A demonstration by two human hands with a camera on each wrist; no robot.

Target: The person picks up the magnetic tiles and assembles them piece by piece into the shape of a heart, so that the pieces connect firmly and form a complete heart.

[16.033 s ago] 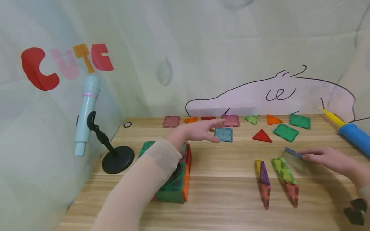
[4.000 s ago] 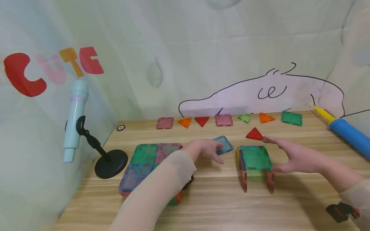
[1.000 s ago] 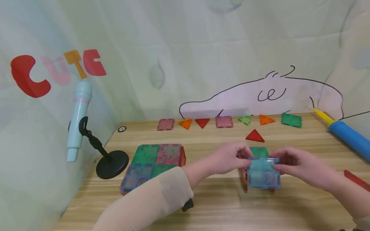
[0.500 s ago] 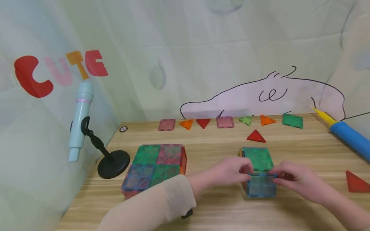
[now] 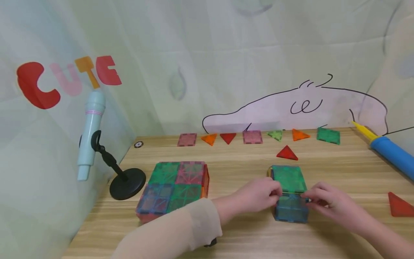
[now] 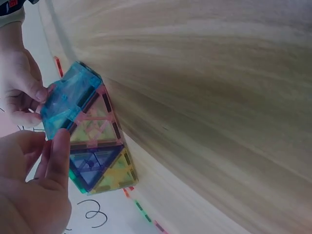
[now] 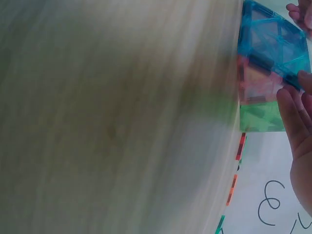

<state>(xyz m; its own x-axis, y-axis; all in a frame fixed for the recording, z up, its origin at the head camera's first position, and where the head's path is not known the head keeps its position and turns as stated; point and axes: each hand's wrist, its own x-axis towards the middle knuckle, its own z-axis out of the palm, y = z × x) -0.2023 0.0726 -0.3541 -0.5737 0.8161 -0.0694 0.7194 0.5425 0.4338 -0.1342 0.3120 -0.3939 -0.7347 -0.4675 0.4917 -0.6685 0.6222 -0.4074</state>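
Note:
Both hands are at a small box of translucent magnetic tiles. A blue square tile (image 5: pixel 292 210) covers its front end, its upper edge along the green tile (image 5: pixel 289 178) on top. My left hand (image 5: pixel 258 196) pinches the blue tile's upper left corner. At the upper right corner, my right hand (image 5: pixel 333 203) pinches it between thumb and fingers. The left wrist view shows one side wall, made of a pink tile (image 6: pixel 100 122), a purple triangle (image 6: pixel 92 163) and a yellow triangle (image 6: pixel 117 173). On the other side, a light green tile (image 7: pixel 261 117) adjoins a pink one.
A larger tile box (image 5: pixel 174 187) stands left of the hands. Flat tiles, including a pink square (image 5: pixel 252 137), line the back, with a red triangle (image 5: pixel 287 153) before them. Another red triangle (image 5: pixel 401 205) lies right. A microphone on a stand (image 5: pixel 127 183) and a blue pump (image 5: pixel 392 154) flank the table.
Earlier the side walls stood uncovered; then the green tile lay across them. My left hand reached for the blue tile, and both hands have since lowered it to the box's front.

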